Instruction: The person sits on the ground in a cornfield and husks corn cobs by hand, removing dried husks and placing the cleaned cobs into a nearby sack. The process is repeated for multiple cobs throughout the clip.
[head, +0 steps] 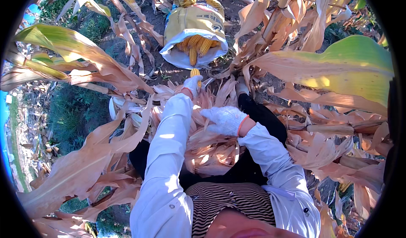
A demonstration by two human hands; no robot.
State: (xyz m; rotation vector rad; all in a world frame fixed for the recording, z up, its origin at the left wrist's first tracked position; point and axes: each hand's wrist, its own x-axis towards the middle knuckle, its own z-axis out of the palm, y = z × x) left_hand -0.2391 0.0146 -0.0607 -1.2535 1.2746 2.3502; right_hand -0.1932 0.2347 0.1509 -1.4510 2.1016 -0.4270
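My left hand (192, 85), in a white knit glove, reaches forward with its fingers closed around a yellow corn cob (196, 74). Just beyond it lies a yellow and white woven sack (196, 19), its open mouth facing me. Several husked corn cobs (203, 46) show inside that mouth, one of them jutting over the lower edge. Nearer my body, my right hand (226, 120), gloved in white with an orange cuff, is over a heap of dry corn husks (209, 155) between my legs. Its fingers are partly spread, and no cob shows in it.
Standing corn stalks with dry leaves crowd both sides. A broad green and yellow leaf (342, 63) reaches in from the right, another (73, 44) from the left. Bare soil shows around the sack, and low green weeds (76, 111) grow at the left.
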